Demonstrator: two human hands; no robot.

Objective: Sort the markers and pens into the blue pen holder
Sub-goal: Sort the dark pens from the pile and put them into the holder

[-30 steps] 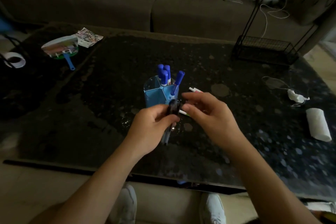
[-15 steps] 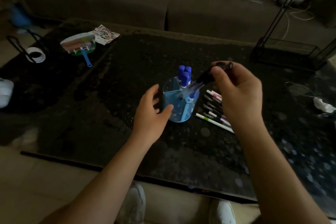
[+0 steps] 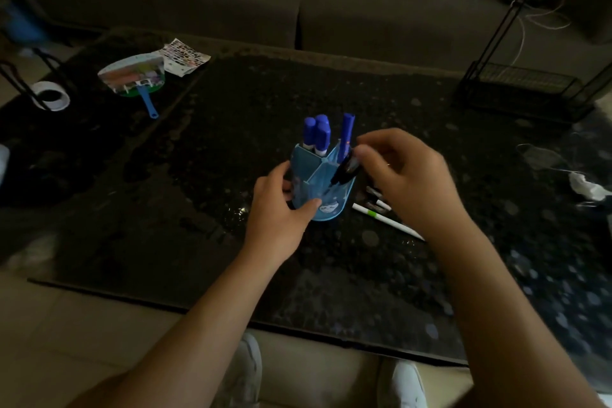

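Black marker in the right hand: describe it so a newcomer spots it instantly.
Mid-table stands the blue pen holder, steadied by the left hand. The right hand tilts the black marker into its near-right compartment. It is the only dark one; those standing inside have blue caps.

Both bare forearms reach forward from the lower edge of view. The left hand (image 3: 281, 209) curls in a partly closed cup, thumb toward the right. The right hand (image 3: 407, 175) sits slightly higher, its fingers (image 3: 361, 151) pinched together and pointing left.
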